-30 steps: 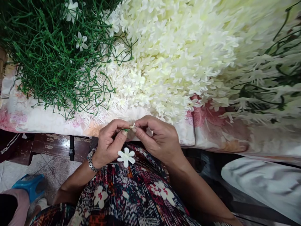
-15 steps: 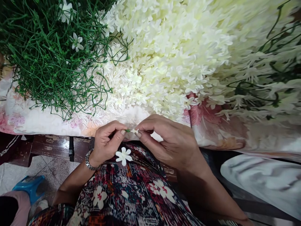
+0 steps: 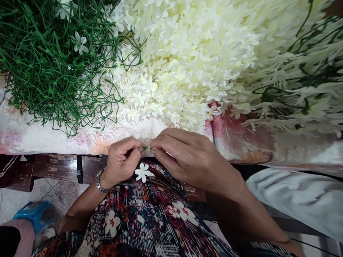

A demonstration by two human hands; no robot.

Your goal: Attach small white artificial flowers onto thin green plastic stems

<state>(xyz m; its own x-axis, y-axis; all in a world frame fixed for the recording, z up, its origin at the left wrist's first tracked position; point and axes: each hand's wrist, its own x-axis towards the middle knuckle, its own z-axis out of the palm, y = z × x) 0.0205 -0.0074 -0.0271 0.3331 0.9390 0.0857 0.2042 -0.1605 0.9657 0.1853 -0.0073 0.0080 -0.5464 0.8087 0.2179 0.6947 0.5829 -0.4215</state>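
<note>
My left hand, with a metal watch at its wrist, pinches a green plastic stem between thumb and forefinger; only the stem's tip shows. Right against that tip, my right hand has its thumb and forefinger closed on a small white flower piece, now almost wholly hidden by the fingertips. The fingertips of both hands nearly meet. Just below them, in front of the patterned garment, is a white artificial flower with open petals; what holds it there is hidden.
A heap of green stems lies at the upper left. Beside it spreads a big pile of cream-white flowers, with thin white pieces between. A flowered cloth covers the table edge. A blue stool stands lower left, near another person's leg.
My right hand has moved left, bringing the small white piece onto the green stem's tip, where the fingers now cover it. The white flower below has turned slightly.
</note>
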